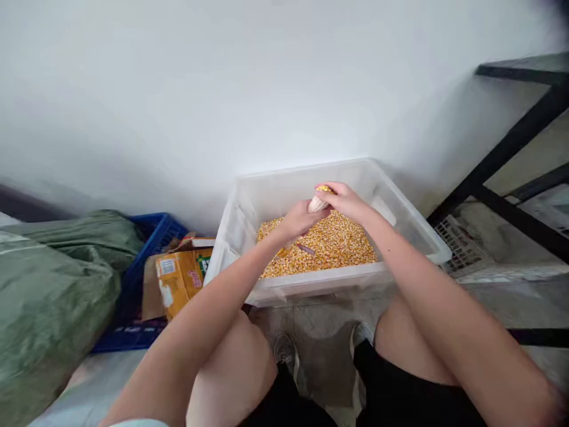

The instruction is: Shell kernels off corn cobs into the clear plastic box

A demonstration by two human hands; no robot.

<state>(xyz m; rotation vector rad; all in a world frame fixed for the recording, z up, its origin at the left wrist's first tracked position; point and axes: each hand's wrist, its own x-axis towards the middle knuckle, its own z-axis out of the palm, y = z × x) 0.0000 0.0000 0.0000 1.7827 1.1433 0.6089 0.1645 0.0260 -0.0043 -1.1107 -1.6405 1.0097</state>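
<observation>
Item: corn cob (319, 201), mostly stripped. You held it over the far half of the bin, pale bare core toward your left, a few yellow kernels still on the tip at your right, so that whatever came loose would fall onto the heap below.

Left hand (299, 220): closed around the bare end of the cob, fingers wrapped under it; a grip that looked meant to steady the cob.

Right hand (344, 200): closed over the kernelled tip, thumb and fingers curled on top of it. Both hands had the one cob between them and met almost knuckle to knuckle.

Loose corn kernels (329, 246): a yellow-orange layer that covered the bin floor, directly beneath the cob. A small reddish piece (306, 249) lay on the kernels just under your left wrist; I could not tell what it was.

Clear plastic bin (249, 196): it stood on the floor against the white wall, just ahead of your knees, within easy reach while you sat.

Cardboard box (178, 279): yellow, printed, flaps open, it touched the bin's left side.

Blue plastic crate (153, 228): behind and under the box.

Green sack (48, 290): bulky, at far left, beside the crate.

Black metal rack (502, 154): at right, apart from the bin.
</observation>
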